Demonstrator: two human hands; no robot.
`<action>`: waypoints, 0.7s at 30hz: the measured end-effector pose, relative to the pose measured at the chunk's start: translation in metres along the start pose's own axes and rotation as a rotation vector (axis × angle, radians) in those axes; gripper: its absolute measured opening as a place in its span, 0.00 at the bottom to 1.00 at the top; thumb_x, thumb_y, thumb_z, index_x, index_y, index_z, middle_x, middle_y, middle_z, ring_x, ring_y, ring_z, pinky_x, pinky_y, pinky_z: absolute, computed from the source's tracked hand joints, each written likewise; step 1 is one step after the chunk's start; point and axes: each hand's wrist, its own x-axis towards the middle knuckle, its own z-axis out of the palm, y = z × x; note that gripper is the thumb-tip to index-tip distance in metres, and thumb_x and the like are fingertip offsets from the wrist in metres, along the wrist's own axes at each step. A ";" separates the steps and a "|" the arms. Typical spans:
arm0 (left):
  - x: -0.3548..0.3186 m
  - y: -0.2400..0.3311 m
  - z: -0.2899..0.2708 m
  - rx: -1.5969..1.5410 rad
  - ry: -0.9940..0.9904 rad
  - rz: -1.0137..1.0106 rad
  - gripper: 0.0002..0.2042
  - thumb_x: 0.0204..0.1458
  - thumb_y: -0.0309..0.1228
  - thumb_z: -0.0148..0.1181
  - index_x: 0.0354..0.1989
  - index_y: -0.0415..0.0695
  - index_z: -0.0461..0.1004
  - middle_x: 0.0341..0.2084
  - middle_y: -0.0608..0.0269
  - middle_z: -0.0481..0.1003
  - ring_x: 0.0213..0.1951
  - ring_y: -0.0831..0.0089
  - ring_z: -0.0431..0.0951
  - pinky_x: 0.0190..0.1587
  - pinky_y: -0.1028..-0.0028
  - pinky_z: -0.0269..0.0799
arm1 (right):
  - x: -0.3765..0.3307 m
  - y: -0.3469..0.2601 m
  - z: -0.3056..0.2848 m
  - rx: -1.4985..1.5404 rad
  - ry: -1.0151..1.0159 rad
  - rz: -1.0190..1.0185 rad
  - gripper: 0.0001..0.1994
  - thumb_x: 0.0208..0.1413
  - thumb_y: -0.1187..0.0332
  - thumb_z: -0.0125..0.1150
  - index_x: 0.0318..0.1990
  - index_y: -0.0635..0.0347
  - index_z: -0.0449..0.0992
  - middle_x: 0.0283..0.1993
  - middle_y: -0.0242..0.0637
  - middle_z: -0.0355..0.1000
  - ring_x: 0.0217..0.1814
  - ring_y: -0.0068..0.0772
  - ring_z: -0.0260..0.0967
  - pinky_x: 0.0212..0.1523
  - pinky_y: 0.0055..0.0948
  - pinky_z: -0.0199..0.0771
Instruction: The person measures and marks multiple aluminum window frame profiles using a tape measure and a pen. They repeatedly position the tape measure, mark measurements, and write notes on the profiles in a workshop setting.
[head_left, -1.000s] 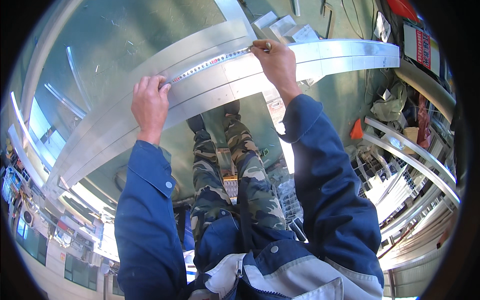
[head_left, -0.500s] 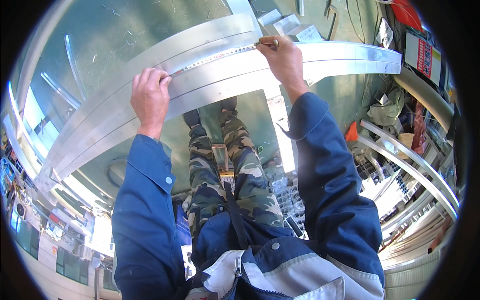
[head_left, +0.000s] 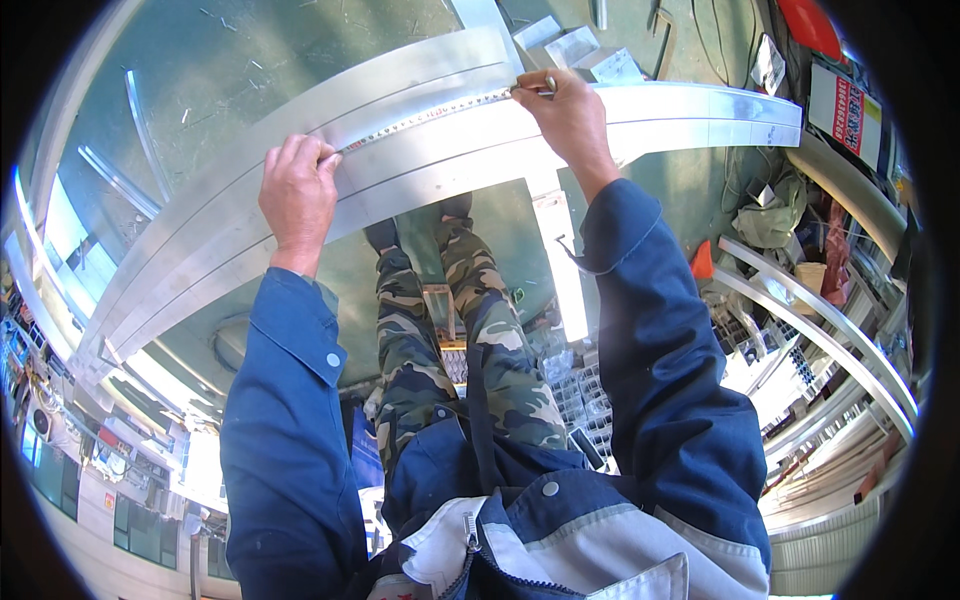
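A tape measure's blade (head_left: pixel 425 118) lies stretched along a long, silvery metal beam (head_left: pixel 440 160) with dark lines running lengthwise. At the blade's left end, my left hand (head_left: pixel 298 200) pinches it against the beam with thumb and fingers. My right hand (head_left: pixel 570 118) has its fingers closed on the blade's other end, by the square end of an upper metal strip (head_left: pixel 430 62). A small, shiny round tip shows between the right fingers; I cannot make out what it belongs to. No tape case is visible.
Cut metal blocks (head_left: pixel 575 48) lie beyond the beam. A pale metal bar (head_left: pixel 560 260) runs toward me under it. Curved metal strips (head_left: pixel 815 320) stand at the right, near a crumpled green cloth (head_left: pixel 770 220). My legs in camouflage trousers (head_left: pixel 495 320) are below the beam.
Both hands keep their places on the tape blade. The view has shifted only very slightly.
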 end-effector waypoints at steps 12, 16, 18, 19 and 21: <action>0.002 -0.001 -0.001 -0.039 -0.006 0.018 0.08 0.46 0.28 0.71 0.29 0.49 0.75 0.32 0.69 0.76 0.38 0.61 0.75 0.40 0.63 0.73 | -0.002 -0.005 -0.005 -0.028 -0.056 -0.005 0.14 0.61 0.62 0.69 0.50 0.58 0.83 0.44 0.39 0.83 0.42 0.32 0.81 0.44 0.29 0.80; 0.002 -0.001 -0.001 -0.031 -0.016 0.009 0.08 0.46 0.28 0.71 0.29 0.49 0.75 0.32 0.69 0.75 0.38 0.61 0.75 0.39 0.63 0.73 | -0.002 -0.007 -0.006 -0.020 -0.065 0.010 0.14 0.61 0.62 0.69 0.50 0.58 0.83 0.45 0.39 0.83 0.42 0.32 0.81 0.44 0.28 0.80; 0.002 -0.001 -0.001 -0.031 -0.019 0.008 0.08 0.46 0.27 0.71 0.29 0.49 0.75 0.32 0.69 0.75 0.38 0.61 0.75 0.39 0.63 0.73 | -0.002 -0.006 -0.005 -0.025 -0.065 0.013 0.14 0.61 0.62 0.69 0.50 0.58 0.83 0.45 0.38 0.83 0.42 0.31 0.81 0.44 0.28 0.80; 0.002 0.000 -0.001 -0.035 -0.020 0.006 0.08 0.46 0.27 0.71 0.29 0.49 0.74 0.32 0.69 0.75 0.38 0.61 0.75 0.39 0.63 0.73 | -0.001 -0.003 -0.003 -0.017 -0.043 0.005 0.13 0.60 0.61 0.69 0.49 0.56 0.84 0.43 0.37 0.84 0.41 0.33 0.81 0.43 0.30 0.80; 0.002 0.001 0.000 -0.036 -0.020 0.004 0.08 0.46 0.27 0.71 0.29 0.49 0.74 0.32 0.69 0.75 0.38 0.61 0.75 0.40 0.63 0.73 | -0.001 0.001 0.000 -0.001 0.001 -0.011 0.13 0.58 0.57 0.71 0.47 0.51 0.85 0.40 0.36 0.84 0.39 0.35 0.82 0.40 0.33 0.79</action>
